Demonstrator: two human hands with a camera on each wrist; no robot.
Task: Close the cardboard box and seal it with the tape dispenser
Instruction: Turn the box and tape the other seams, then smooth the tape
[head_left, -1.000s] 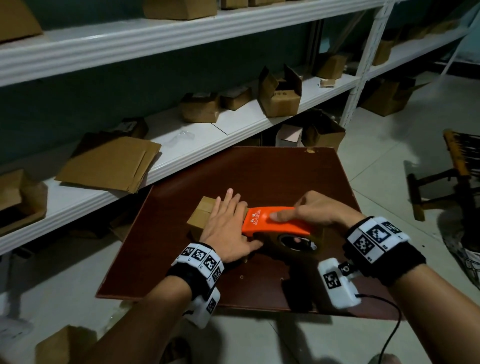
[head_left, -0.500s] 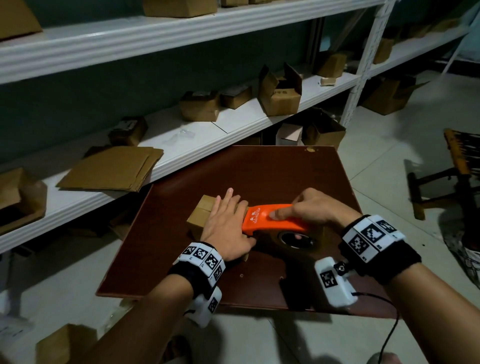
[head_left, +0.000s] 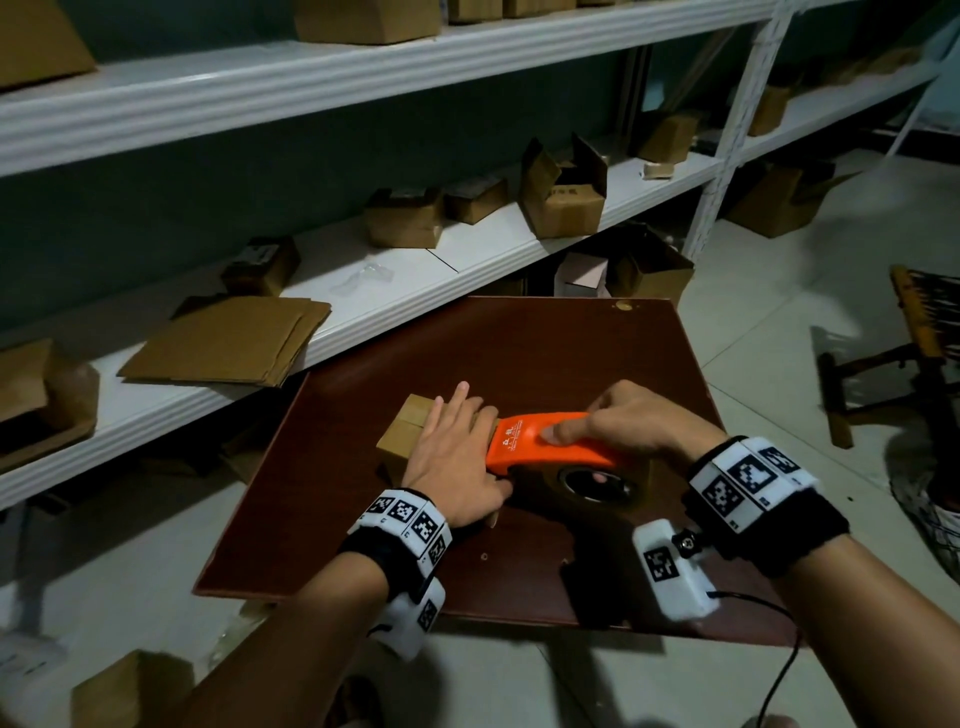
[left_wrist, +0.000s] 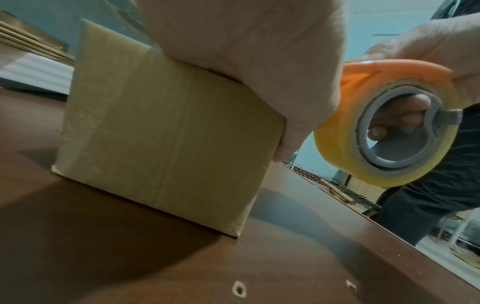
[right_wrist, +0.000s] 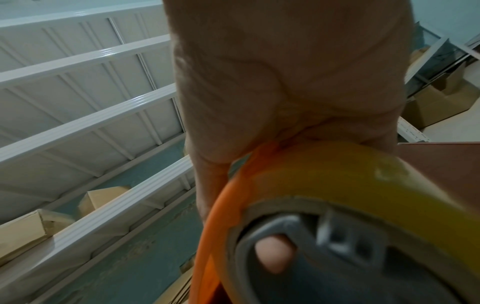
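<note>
on the dark brown table (head_left: 571, 364), near its middle, the small cardboard box (head_left: 402, 434) sat with its top flaps folded down, so the closing step looked done. the left hand (head_left: 457, 457) lay flat on top of the box, fingers straight and spread, pressing the flaps, with the thumb down the near side. the right hand (head_left: 639, 426) was curled around the orange tape dispenser (head_left: 545, 447), thumb pressed on its top and fingertips hooked through the grey core of the yellowish tape roll (left_wrist: 384, 127).

the dispenser's nose met the right end of the box top, just beside the left hand's knuckles. judging from this, the sealing was only starting: the far, uncovered part of the top seam showed no clear strip of new tape, though the hand hid most of it. a glossy band ran down the box's side in the left wrist view, perhaps tape already there; it was hard to tell.

the dispenser's long axis ran left to right across the table, roughly level, nose toward the box and roll end toward the right wrist. the box's long axis seemed to run the same way, toward the shelf (head_left: 467, 249) at the far left.
</note>
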